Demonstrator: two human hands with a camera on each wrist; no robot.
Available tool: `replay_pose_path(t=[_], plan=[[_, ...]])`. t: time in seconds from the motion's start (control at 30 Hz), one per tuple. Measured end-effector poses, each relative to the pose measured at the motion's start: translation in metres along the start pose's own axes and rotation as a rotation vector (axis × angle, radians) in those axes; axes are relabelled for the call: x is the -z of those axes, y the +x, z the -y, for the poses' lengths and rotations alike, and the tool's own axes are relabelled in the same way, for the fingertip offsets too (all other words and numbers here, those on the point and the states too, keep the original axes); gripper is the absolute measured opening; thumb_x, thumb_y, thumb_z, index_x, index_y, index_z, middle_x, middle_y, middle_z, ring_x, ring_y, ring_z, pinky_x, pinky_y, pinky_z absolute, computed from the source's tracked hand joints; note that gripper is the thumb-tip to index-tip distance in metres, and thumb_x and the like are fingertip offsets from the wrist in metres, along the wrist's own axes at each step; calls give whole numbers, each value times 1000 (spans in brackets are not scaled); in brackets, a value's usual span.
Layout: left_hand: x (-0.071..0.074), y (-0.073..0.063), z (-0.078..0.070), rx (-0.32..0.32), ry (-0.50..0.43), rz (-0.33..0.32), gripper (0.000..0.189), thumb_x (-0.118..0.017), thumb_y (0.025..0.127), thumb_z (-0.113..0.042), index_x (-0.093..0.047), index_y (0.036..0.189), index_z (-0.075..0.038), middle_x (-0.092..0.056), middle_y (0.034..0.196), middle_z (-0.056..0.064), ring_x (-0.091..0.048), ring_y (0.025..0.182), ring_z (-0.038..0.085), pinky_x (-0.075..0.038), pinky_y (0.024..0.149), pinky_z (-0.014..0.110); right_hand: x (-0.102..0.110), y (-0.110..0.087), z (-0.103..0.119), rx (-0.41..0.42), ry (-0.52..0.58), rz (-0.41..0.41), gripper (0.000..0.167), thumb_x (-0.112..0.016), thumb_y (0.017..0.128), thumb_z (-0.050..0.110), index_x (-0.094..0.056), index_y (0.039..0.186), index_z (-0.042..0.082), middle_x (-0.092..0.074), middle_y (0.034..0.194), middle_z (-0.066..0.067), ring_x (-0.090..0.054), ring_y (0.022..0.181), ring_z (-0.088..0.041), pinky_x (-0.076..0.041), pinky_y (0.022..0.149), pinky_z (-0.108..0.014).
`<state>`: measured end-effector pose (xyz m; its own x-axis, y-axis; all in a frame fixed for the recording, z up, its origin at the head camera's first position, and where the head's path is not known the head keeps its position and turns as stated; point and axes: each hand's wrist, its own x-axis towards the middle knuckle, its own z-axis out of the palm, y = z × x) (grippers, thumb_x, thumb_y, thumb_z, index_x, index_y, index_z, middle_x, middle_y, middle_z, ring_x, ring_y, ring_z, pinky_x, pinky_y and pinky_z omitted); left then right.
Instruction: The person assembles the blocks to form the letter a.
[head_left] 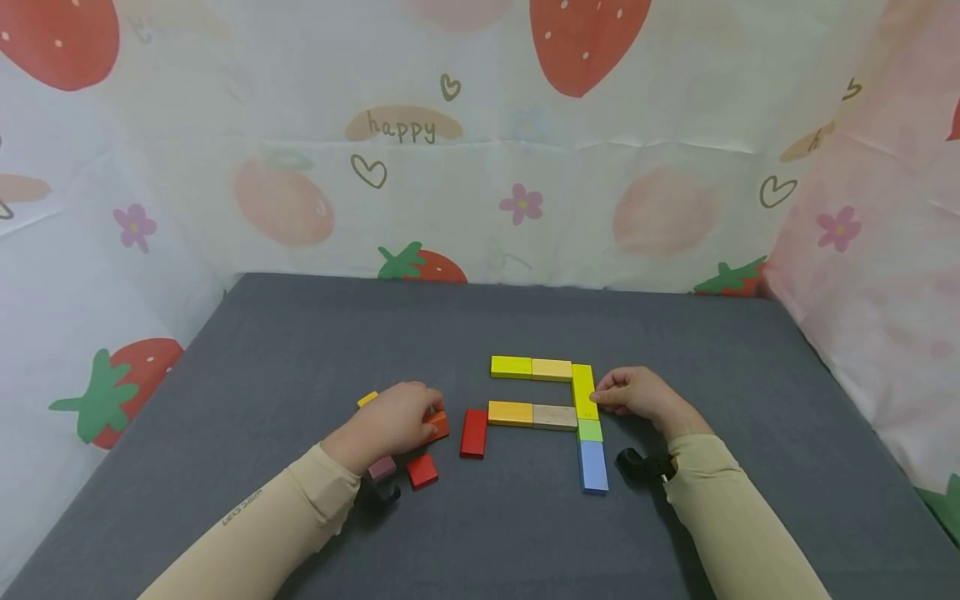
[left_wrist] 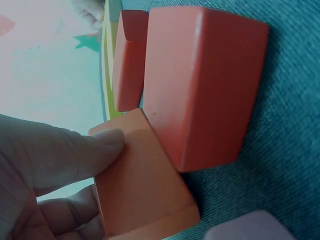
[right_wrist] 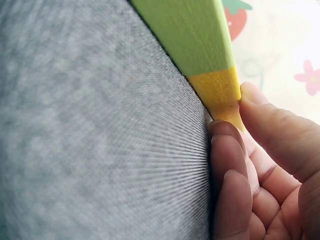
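Observation:
My left hand [head_left: 390, 425] pinches an orange wooden block [left_wrist: 145, 180] between thumb and fingers, low over the table. Beside it are a red block [head_left: 422, 471], a dull pink block [head_left: 382, 468] and a yellow block [head_left: 367, 399] partly hidden behind the hand. My right hand [head_left: 645, 396] holds the edge of a long yellow block [head_left: 583, 387], its thumb on top and its other fingers curled against the side. That block lies end to end with a short green block [head_left: 590, 430] and a blue block [head_left: 593, 467].
From this column two rows run left: a lime block [head_left: 511, 367] with a pale orange one [head_left: 552, 371], and an amber block [head_left: 511, 413] with a plain wood one [head_left: 555, 417]. Another red block [head_left: 473, 433] lies crosswise at the lower row's end. Printed cloth surrounds the grey table [head_left: 337, 325].

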<state>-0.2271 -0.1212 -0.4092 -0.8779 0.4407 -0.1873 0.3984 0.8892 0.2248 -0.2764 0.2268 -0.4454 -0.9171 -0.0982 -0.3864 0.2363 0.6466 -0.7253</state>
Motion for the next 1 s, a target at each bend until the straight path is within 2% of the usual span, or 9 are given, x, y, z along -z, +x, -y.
replay_pose_path(t=[0.13, 0.33, 0.7, 1.0], plan=[[0, 0, 0, 4, -26, -6, 10, -63, 82, -16, -61, 92, -14, -52, 75, -2, -47, 69, 14, -42, 63, 29, 0, 0, 1, -15, 3, 1, 25, -71, 79, 31, -66, 88, 8, -62, 80, -3, -54, 75, -19, -45, 67, -28], [2, -2, 1, 24, -92, -66, 7, -62, 81, -14, -58, 86, -17, -51, 71, -5, -48, 66, 14, -41, 59, 27, 0, 1, 0, -20, 3, 1, 25, -71, 79, 31, -66, 89, 9, -62, 81, -3, -54, 75, -20, -45, 67, -28], [10, -8, -1, 36, -231, -160, 11, -63, 81, -15, -59, 90, -18, -59, 82, -6, -52, 71, 11, -46, 65, 27, 0, 0, 0, -19, 8, 8, 23, -70, 79, 30, -65, 88, 9, -63, 82, -3, -54, 76, -20, -45, 68, -28], [11, -11, -3, 49, -385, -168, 15, -68, 79, -15, -58, 89, -20, -58, 81, -6, -53, 72, 12, -47, 63, 25, -1, 2, -1, -7, 7, -4, 23, -70, 79, 29, -66, 88, 8, -63, 82, -3, -54, 75, -19, -46, 67, -28]])
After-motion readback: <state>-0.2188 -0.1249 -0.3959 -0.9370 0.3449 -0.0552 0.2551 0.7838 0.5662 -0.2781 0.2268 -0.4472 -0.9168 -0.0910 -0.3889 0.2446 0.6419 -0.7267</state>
